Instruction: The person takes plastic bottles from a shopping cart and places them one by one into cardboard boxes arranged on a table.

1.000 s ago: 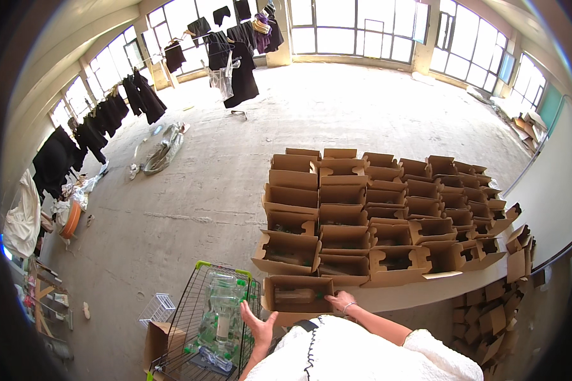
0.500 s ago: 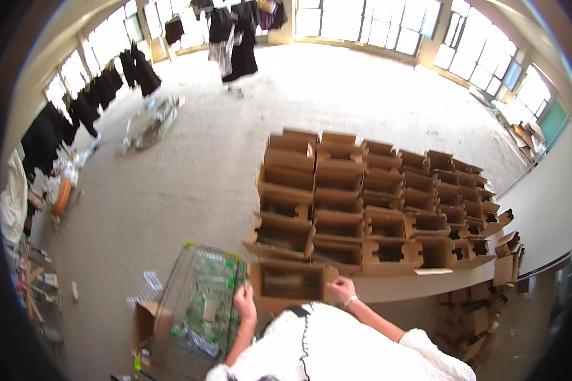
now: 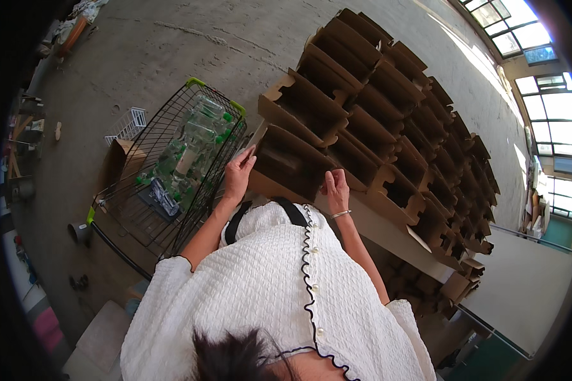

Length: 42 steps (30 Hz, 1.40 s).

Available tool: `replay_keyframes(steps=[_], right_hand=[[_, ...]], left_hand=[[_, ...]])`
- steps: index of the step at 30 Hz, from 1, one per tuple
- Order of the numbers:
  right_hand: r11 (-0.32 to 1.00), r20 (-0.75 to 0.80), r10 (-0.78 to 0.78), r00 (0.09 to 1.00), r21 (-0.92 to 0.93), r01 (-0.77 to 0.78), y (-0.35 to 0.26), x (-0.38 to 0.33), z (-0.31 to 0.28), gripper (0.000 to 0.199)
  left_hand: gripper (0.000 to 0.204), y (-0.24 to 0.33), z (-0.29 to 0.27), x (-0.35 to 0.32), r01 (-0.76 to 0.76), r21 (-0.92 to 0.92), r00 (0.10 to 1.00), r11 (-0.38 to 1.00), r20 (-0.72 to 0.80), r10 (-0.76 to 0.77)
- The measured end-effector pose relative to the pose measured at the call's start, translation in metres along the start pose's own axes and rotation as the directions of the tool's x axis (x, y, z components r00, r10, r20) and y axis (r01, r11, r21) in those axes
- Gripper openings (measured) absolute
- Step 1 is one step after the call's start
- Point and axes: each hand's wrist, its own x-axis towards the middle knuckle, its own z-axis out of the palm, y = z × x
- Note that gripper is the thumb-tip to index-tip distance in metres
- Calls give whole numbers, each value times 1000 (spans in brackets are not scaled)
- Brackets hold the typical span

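- The near box (image 3: 292, 164), an open brown carton, is sitting at the near left corner of the desk (image 3: 388, 232), directly ahead of both hands, its open mouth facing up and toward the person
- Its long axis is running left to right across the person's front, so the two hands are lying at its two ends
- The left hand (image 3: 238, 174) is touching the box's left end, fingers loosely spread and pointing up along the flap, not clamped on it as far as can be told
- The right hand (image 3: 335, 187), with a thin bracelet at the wrist, is resting on the near right edge of the same box, fingers curled over the rim; whether it is gripping firmly is not clear
- Both hands are about equally near the box; both forearms are reaching forward from the white top, elbows bent
- Just left of the left hand a wire cart (image 3: 165, 171) is standing, holding clear bottles (image 3: 194, 149) with green caps
- Further rows of cartons (image 3: 394, 120) are filling the desk toward the far right
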Motion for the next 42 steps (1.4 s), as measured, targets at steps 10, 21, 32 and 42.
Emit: replay_keyframes(steps=[10,21,32,42], right_hand=[[996,-119,-67,991,-70,58,-23,34,3,23],[962,3,-139,990,-237,135,-26,22,23,54],[974,164,-169,972,-126,190,-4,31,2,51],[981,167,183,969,-100,-168,-5,16,-24,38]], left_hand=[[26,-3,-7,0,-60,171,987,984,-135,83],[61,9,-22,-13,-554,560,787,616,594,167],[62,-8,-44,-9,-791,568,604,227,784,140],[30,18,-42,15,-674,402,701,619,612,366]])
